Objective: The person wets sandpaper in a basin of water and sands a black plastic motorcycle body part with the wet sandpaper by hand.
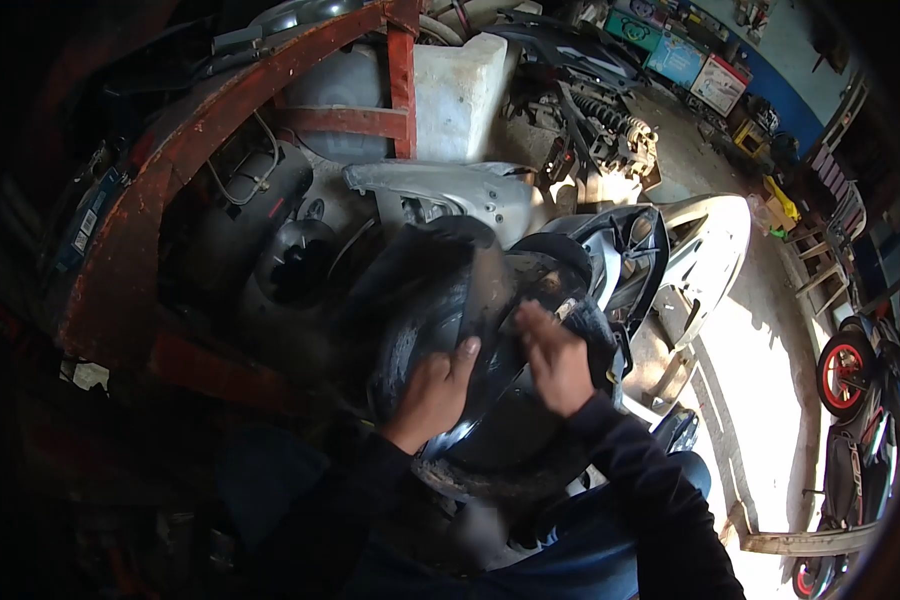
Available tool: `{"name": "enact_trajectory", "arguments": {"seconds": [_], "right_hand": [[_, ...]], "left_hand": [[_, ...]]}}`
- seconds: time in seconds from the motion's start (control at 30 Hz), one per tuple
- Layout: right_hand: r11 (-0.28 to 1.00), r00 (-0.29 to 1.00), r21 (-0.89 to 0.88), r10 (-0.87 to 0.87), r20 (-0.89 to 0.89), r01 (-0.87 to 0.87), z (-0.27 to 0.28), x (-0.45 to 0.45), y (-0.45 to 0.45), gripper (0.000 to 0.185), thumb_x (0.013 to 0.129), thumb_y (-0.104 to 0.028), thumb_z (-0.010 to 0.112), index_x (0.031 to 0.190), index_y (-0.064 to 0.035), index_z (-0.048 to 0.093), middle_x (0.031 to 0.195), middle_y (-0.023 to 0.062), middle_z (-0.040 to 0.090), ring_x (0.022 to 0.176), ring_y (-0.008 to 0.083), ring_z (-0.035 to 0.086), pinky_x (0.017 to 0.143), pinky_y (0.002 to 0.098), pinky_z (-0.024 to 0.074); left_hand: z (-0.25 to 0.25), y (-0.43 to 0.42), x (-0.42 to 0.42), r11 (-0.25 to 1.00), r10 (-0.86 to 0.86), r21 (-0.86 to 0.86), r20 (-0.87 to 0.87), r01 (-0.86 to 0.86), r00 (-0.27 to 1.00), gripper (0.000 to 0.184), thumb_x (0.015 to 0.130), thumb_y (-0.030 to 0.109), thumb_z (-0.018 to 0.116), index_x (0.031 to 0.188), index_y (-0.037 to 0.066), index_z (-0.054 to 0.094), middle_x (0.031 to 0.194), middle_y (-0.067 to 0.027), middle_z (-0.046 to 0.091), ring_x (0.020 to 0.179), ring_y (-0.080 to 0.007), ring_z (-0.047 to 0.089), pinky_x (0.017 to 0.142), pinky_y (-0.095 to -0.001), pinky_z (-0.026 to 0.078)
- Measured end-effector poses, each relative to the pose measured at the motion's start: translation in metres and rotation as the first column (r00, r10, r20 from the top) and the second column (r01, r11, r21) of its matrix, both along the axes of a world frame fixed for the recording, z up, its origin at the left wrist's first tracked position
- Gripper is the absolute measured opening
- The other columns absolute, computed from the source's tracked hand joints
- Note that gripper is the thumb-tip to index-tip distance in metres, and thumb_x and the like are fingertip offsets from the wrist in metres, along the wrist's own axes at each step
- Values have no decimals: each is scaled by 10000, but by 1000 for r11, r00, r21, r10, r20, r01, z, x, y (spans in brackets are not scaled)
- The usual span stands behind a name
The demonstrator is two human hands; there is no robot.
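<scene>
My left hand [438, 396] grips a black, scuffed plastic motorcycle panel [485, 375], thumb on top and fingers hidden beneath it. Over the panel's right side is my right hand [555, 365], its fingers curled together and slightly smeared by motion. What they hold, if anything, does not show. Below both hands sits a round black basin-like piece [515, 430] with a worn, dirty rim. The panel's upper left part is blurred and dark.
A rusty red metal frame [160, 170] arches along the left. Beyond my hands lie a grey fender-like part [470, 190] and a pale curved wheel-like piece [715, 250]. Farther back are engine parts with a spring [610, 120]. A motorcycle with a red-rimmed wheel [843, 373] stands right.
</scene>
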State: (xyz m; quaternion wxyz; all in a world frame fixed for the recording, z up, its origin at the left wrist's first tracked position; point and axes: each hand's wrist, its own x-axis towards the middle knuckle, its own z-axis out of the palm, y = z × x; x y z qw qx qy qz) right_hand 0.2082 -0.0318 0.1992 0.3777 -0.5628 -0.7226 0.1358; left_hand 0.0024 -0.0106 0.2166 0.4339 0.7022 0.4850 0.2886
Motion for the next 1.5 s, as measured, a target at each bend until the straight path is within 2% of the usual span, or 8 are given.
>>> {"name": "enact_trajectory", "arguments": {"seconds": [0.4,0.5,0.83,0.93,1.1,1.23,1.37,1.5], "right_hand": [[956,957,108,260,133,-274,25,-52,-62,347,785,-4,548,1113,82,623,1193,266,617,1150,406,602,1044,451,460],[945,954,143,285,87,-295,23,-40,-51,339,807,-21,538,1121,62,635,1226,246,612,1169,383,600,1016,458,476],[968,935,220,35,353,-119,24,-24,-32,469,721,-37,614,1178,69,605,1254,240,601,1221,375,571,1052,438,454],[901,891,97,395,223,-423,29,-62,-89,452,722,-27,601,1159,87,624,1212,265,610,1220,406,565,1050,449,456],[968,961,197,105,258,-158,20,-32,-49,414,828,-68,548,1212,77,604,1222,265,603,1187,425,582,1030,465,462],[876,864,141,407,295,-461,27,-56,-87,468,763,-46,576,1205,104,577,1225,250,610,1180,402,588,1036,444,464],[957,967,243,98,236,-156,15,-20,-46,464,782,-66,551,1223,73,584,1230,245,606,1165,389,598,1016,443,468],[886,867,134,387,314,-445,26,-40,-75,461,781,-41,568,1229,67,579,1241,244,599,1160,416,583,1032,447,449]], "left_hand": [[-2,9,5,997,71,-33,39,-70,997,736,1031,522,378,619,-82,452,527,-227,393,514,-292,356,557,-465,331],[-9,13,2,995,90,-51,-7,-90,996,738,1025,517,367,700,-101,606,729,-347,585,805,-524,588,705,-538,428],[-1,11,14,972,164,-177,28,-157,986,706,1020,492,364,795,-123,627,803,-356,616,842,-507,618,758,-523,449],[9,13,13,951,207,-242,39,-192,978,692,1023,477,362,761,-113,611,756,-336,611,797,-480,630,716,-510,443],[-4,8,15,957,208,-222,81,-186,975,705,1019,495,375,752,-116,606,723,-333,597,799,-465,639,717,-501,448],[-3,16,13,944,235,-243,27,-222,972,664,1025,482,372,835,-99,632,791,-299,651,831,-483,635,744,-500,451],[1,4,11,946,235,-261,152,-191,960,687,1021,508,371,792,-94,611,714,-266,619,719,-418,619,681,-479,429],[8,-1,2,971,192,-164,82,-176,978,642,1014,475,431,754,-88,593,631,-232,572,620,-328,578,633,-446,421]]}}
